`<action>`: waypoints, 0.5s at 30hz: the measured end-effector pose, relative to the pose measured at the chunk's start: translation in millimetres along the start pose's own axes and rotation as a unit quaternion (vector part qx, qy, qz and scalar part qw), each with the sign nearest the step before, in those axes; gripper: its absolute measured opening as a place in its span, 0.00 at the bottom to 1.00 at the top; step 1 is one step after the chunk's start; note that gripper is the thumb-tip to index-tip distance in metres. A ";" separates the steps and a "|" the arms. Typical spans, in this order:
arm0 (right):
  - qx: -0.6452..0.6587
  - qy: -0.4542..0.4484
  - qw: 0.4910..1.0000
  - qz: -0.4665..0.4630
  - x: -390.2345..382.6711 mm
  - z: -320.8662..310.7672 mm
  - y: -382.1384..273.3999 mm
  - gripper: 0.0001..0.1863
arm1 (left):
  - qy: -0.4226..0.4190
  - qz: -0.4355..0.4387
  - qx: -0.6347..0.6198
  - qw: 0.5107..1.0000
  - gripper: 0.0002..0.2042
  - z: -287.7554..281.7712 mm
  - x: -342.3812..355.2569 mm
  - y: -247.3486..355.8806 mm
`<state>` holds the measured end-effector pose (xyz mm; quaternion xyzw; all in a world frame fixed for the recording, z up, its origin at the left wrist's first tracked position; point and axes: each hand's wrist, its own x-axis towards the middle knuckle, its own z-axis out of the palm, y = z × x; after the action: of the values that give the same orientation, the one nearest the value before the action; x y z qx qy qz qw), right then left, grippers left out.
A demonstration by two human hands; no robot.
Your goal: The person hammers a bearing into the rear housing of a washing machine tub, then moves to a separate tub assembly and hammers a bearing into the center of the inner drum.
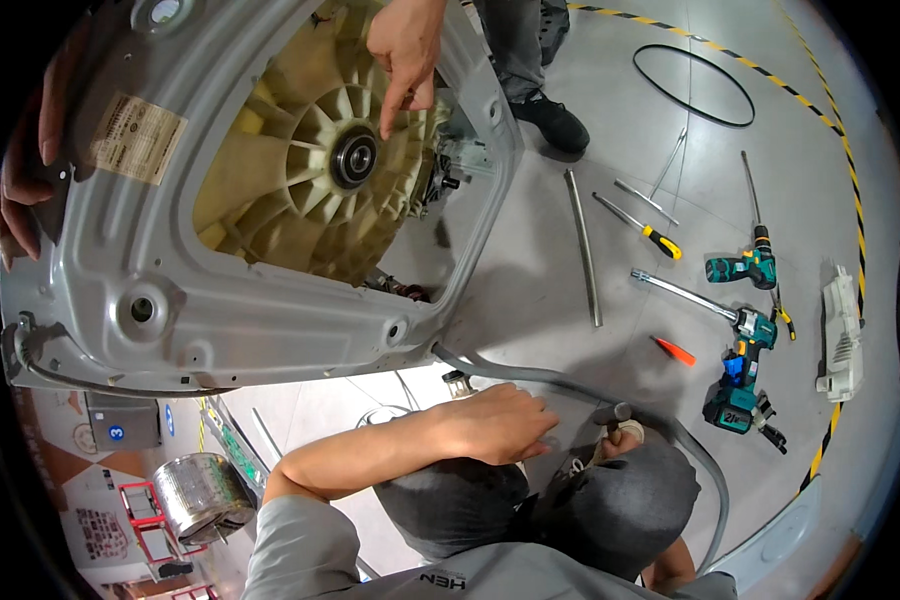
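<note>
My left arm reaches in from the lower left, and my left hand [500, 425] is curled above my knees; what is inside its fingers, if anything, is hidden. Beside my right knee, my right hand [625, 440] grips what looks like a hammer [612, 412], its metal head upward and the handle mostly hidden. Ahead stands a grey washing machine casing [300, 330] with a large opening. Inside is a yellowish ribbed plastic tub [270, 195] with a round bearing [355, 160] at its centre. Another person's hand [410, 55] points a finger at the bearing.
A grey hose [570, 378] curves around my knees. On the floor at right lie a metal bar [584, 250], a screwdriver [640, 225], a drill [745, 268], an impact wrench [753, 330] and a black belt [695, 85]. A metal drum [202, 495] stands lower left.
</note>
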<state>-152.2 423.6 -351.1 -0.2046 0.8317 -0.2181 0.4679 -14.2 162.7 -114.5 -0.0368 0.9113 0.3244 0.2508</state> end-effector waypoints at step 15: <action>-0.003 0.005 1.000 0.013 44.7 28.9 54.2 0.17 | -0.012 -0.012 -0.021 1.000 0.15 -0.3 8.8 -0.2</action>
<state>-155.9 438.8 -425.4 -0.1940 0.8373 -0.2111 0.4655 -21.9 163.2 -118.6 -0.0493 0.9008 0.3405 0.2650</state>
